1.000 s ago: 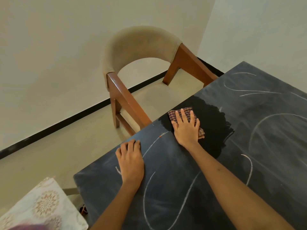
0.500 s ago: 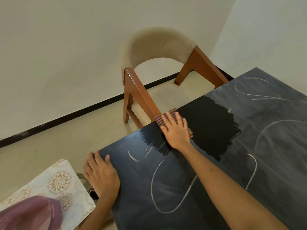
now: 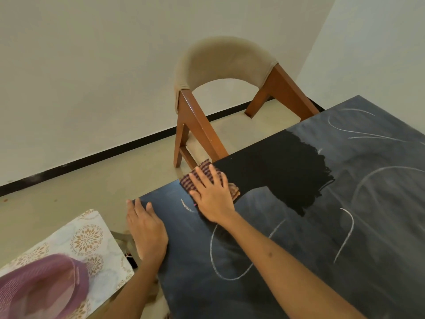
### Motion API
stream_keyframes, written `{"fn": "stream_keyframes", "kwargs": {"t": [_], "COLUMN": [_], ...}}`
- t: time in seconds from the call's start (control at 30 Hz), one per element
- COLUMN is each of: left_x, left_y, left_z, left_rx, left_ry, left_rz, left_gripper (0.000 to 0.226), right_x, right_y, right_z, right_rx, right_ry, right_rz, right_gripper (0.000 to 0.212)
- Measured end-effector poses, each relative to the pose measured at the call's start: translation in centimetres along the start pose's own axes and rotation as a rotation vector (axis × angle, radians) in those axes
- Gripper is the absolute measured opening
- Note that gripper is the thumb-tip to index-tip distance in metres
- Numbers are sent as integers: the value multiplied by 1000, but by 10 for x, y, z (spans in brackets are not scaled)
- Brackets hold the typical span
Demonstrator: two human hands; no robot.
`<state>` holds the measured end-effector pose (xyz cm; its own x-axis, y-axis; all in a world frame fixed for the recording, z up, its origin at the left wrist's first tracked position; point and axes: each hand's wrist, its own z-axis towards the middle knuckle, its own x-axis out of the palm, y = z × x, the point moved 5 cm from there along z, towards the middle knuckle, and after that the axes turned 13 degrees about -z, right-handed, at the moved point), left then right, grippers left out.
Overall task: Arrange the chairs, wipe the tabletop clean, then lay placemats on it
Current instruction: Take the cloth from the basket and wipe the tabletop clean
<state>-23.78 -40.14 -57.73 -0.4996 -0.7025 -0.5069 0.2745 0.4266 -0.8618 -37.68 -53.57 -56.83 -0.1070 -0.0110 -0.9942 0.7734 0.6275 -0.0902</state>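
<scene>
A dark tabletop with white chalk marks fills the right and lower part of the view. A wiped, darker black patch runs along its far edge. My right hand presses flat on a folded checked cloth near the table's far left edge. My left hand rests flat with straight fingers on the table's left corner. A wooden chair with a beige padded back stands behind the table's far edge.
A floral-patterned seat or surface sits at lower left with a purple mesh thing on it. Beige floor and a black skirting strip lie beyond. White walls meet in a corner at the upper right.
My right hand has slid the cloth leftward along the far edge, widening the wiped black patch. My left hand moved back from mid-table to the left corner.
</scene>
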Motion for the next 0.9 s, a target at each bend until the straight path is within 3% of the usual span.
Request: {"fn": "stream_keyframes", "kwargs": {"t": [0.13,0.33,0.47,0.53,0.73,0.83,0.9], "left_x": [1,2,3,3,1,1,1], "left_y": [0,-1,-1,-2,-7,-6,-7], "left_z": [1,0,2,1,-1,-1,-1], "left_rx": [23,22,16,20,25,27,30], "left_ry": [1,-6,0,3,17,18,15], "left_rz": [27,19,53,70,90,91,86], "left_gripper": [50,48,48,48,49,47,47], "right_x": [5,18,17,13,8,12,14], "right_y": [-23,-139,-138,-114,-14,-17,-40], "right_z": [-13,-27,-30,-36,-81,-95,-92], "right_rx": [-6,422,491,432,22,-60,-18], "right_ry": [-10,41,79,64,-1,-18,-4], "right_rz": [-7,-18,-25,-16,-33,-46,-64], "right_gripper": [57,54,54,55,56,53,53]}}
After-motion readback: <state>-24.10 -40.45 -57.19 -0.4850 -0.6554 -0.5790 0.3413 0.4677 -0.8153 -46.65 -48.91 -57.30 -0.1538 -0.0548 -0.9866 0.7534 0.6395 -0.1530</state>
